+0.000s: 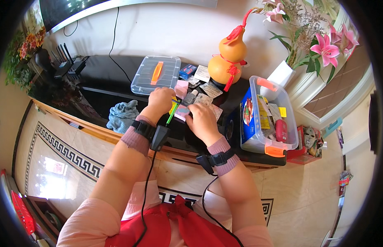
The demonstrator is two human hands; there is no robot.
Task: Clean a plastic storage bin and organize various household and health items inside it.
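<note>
My left hand (160, 100) and my right hand (202, 120) are close together over the black top of a cabinet. A thin dark blue stick-like item (180, 102) spans the space between them, and the fingers of both hands close around its ends. Under it is a green pen-like stick (172, 113), slanting toward me. A lilac patterned box (181, 113) lies below my fingers, while a pink box (181, 89) stands just beyond. Beside these is a small clear bottle (190, 97) with a pale cap. My fingertips are partly hidden by the hands themselves.
A clear lid (145, 72) with an orange handle lies behind my left hand, a crumpled blue cloth (122, 115) at its left. Pill blister packs (211, 89) and a blue box (188, 71) lie farther back. A gourd (224, 68) and an open plastic bin (288, 123) stand right.
</note>
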